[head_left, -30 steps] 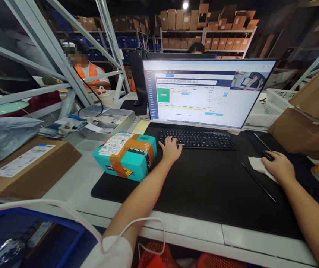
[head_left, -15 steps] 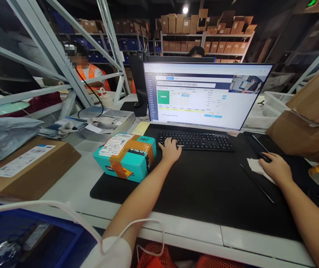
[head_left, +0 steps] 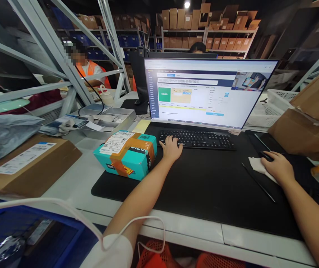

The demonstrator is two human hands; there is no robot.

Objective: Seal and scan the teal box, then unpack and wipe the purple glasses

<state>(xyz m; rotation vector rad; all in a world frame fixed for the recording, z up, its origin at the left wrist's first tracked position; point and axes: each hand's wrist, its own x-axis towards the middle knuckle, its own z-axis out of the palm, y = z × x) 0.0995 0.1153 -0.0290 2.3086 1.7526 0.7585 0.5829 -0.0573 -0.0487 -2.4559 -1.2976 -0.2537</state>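
Observation:
My left hand [head_left: 171,148] rests on the left end of the black keyboard [head_left: 204,139], fingers apart over the keys and holding nothing. At the right, my right hand [head_left: 280,167] is curled over a black computer mouse [head_left: 267,156], its heel by a white cloth [head_left: 256,165]. Behind the keyboard stands a lit monitor [head_left: 198,108] showing a web page with a green block and a small camera picture. A teal parcel box [head_left: 134,163] with brown tape and a white label sits left of my left forearm.
A brown carton [head_left: 44,175] and a grey bag [head_left: 3,134] lie at the left, near a grey divided tray [head_left: 111,128]. Large cartons [head_left: 302,130] stand at right. A thin dark rod [head_left: 257,182] lies on the black mat [head_left: 204,190]. A co-worker [head_left: 92,70] sits beyond the frame.
On the monitor, a panel beside the green block has turned pale orange. The view has shifted slightly; both hands keep their places on keyboard and mouse.

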